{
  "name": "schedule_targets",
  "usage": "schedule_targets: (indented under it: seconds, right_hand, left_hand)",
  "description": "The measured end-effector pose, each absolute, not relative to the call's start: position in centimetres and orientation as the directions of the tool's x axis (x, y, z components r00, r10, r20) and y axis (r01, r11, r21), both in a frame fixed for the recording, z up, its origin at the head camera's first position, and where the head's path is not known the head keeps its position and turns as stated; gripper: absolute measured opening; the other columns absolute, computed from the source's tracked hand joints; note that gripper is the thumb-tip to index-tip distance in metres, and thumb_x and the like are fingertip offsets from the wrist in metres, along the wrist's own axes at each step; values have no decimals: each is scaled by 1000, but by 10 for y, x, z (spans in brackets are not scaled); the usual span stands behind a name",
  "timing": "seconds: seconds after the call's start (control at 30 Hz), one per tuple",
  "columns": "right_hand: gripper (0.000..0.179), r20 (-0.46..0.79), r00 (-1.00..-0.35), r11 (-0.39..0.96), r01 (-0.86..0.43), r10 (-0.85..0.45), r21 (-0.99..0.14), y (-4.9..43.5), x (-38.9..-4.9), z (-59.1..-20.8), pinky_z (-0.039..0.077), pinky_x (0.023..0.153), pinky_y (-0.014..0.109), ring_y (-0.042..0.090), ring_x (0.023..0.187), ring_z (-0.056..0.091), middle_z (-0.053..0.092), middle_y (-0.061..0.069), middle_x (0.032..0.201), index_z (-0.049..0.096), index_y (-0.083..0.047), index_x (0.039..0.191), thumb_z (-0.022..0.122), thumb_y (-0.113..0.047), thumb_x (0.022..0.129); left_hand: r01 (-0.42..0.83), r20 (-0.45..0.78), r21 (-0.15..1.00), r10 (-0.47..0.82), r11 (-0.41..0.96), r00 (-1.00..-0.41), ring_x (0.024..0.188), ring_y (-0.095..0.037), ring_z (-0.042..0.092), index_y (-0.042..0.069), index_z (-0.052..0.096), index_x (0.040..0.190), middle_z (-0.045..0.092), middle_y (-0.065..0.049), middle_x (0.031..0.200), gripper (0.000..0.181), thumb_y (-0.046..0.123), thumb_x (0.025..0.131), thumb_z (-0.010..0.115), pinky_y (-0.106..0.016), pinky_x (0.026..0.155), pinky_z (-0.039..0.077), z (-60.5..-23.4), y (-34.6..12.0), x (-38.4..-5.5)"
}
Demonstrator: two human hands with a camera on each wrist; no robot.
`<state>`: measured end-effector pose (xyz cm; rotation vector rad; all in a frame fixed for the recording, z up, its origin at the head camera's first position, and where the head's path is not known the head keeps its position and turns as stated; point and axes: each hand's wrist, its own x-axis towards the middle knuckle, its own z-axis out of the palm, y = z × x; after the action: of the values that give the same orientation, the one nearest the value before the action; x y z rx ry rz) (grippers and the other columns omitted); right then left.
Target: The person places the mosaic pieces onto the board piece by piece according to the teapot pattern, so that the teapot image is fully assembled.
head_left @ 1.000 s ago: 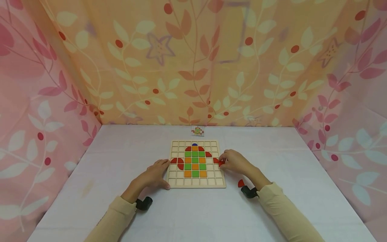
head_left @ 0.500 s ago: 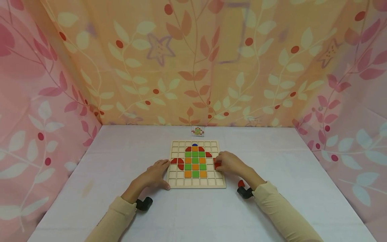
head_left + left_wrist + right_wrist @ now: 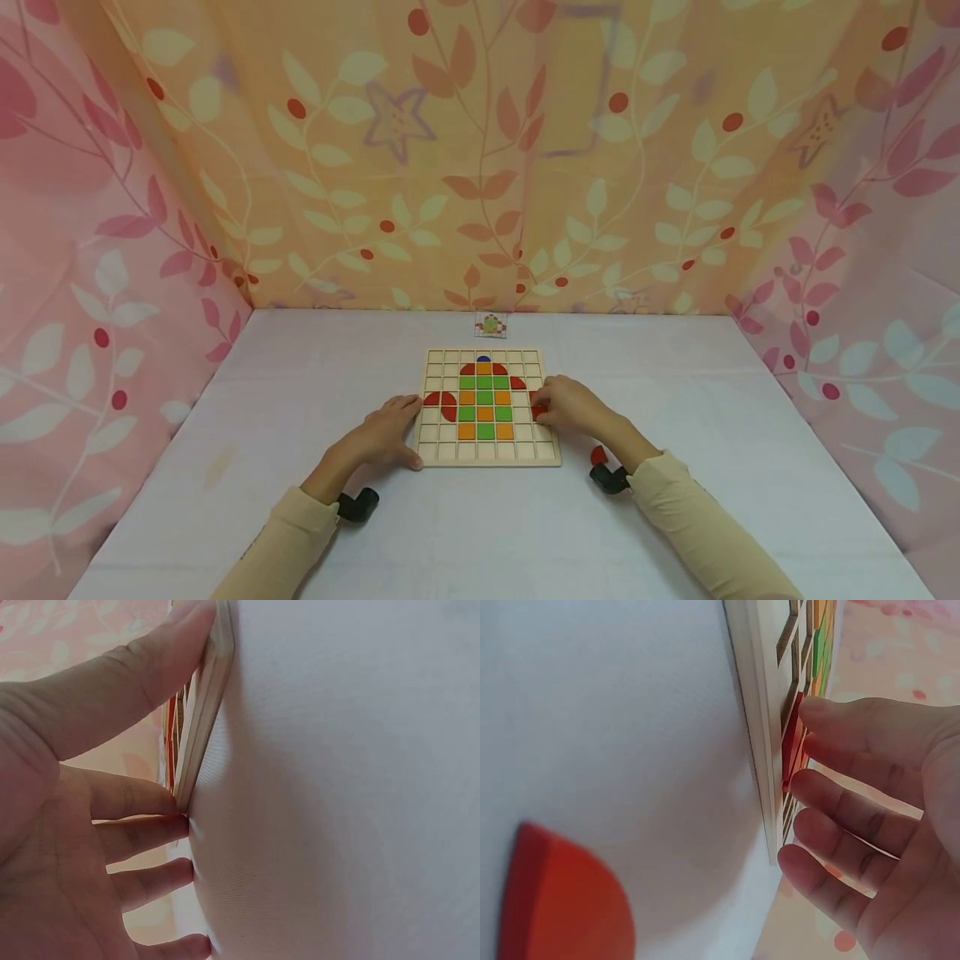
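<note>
A wooden grid board lies on the table, with green, orange, red and blue tiles set in its cells. My left hand steadies its left side, thumb at the near corner and fingers spread along the edge; in the left wrist view, the thumb lies against the wooden rim. At the right edge of the board, my right hand pinches a red quarter-circle tile at a cell. Thumb and index finger meet at this red tile in the right wrist view, partly hiding it.
Another red quarter-circle tile lies on the white table right of the board, close to the right wrist's black camera. A small pattern card sits behind the board. Patterned curtains enclose the back and sides.
My right hand has moved slightly left, bringing the red quarter-circle tile from over the board's right edge onto a right-column cell. Over the last half second it has barely shifted. The left hand stays put.
</note>
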<state>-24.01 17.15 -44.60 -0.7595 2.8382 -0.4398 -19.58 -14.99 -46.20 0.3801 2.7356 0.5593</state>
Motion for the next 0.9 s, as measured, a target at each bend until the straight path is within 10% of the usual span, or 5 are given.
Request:
schedule_targets:
  seconds: [0.9]
  right_hand:
    - [20, -116, -846, 770, -407, -521, -492, 242, -200, -444, 47, 74, 26, 12, 86, 54, 65, -3, 93, 77, -9, 96, 73, -8, 77]
  left_hand:
    - [202, -264, 416, 331, 886, -906, 147, -39, 24, -2, 32, 150, 31, -20, 157, 104, 30, 69, 88, -63, 113, 27, -460, -151, -196]
